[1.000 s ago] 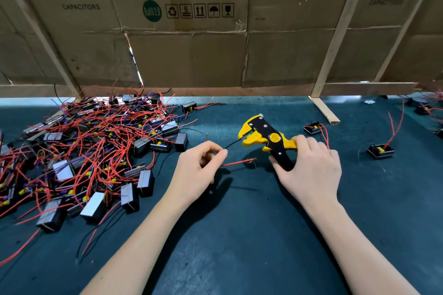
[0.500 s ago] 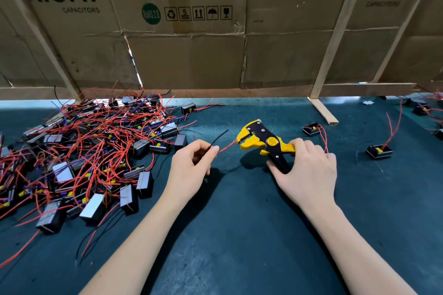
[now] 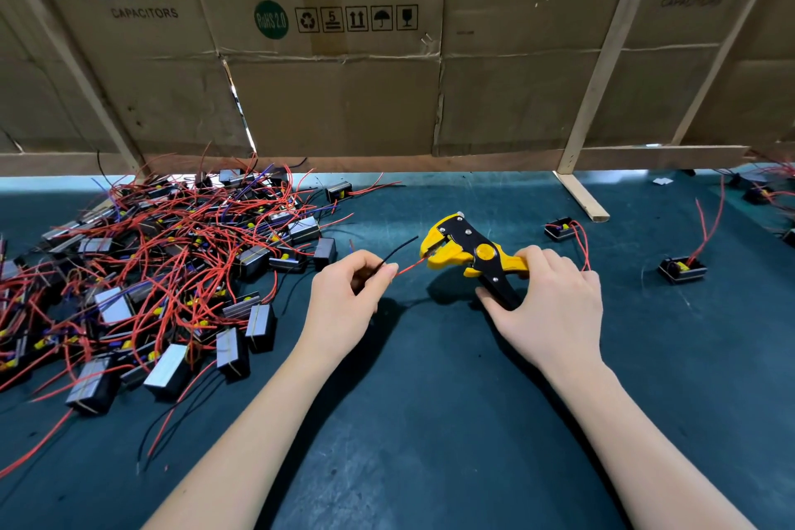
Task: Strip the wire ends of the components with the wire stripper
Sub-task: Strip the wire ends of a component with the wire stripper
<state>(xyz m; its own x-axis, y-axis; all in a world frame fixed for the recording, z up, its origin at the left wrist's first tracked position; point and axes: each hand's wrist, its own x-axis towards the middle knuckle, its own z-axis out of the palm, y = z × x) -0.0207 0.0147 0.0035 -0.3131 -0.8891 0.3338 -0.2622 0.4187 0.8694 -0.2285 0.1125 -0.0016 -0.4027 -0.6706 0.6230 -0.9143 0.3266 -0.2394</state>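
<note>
Between hands, wire stripper [image 3: 469,255] pointing left.

The curled fingers of the left hand [image 3: 348,306] hid whatever component the thin red wire [image 3: 408,267] and thin black wire [image 3: 398,250] belonged to, and the red wire's tip was lost inside the head of the yellow-and-black wire stripper [image 3: 466,256]. The right hand [image 3: 546,306] covered the stripper's handle ends. The tangled pile of small black components with red wires [image 3: 150,271] ran off the left edge, its individual leads too fine to trace.
</note>
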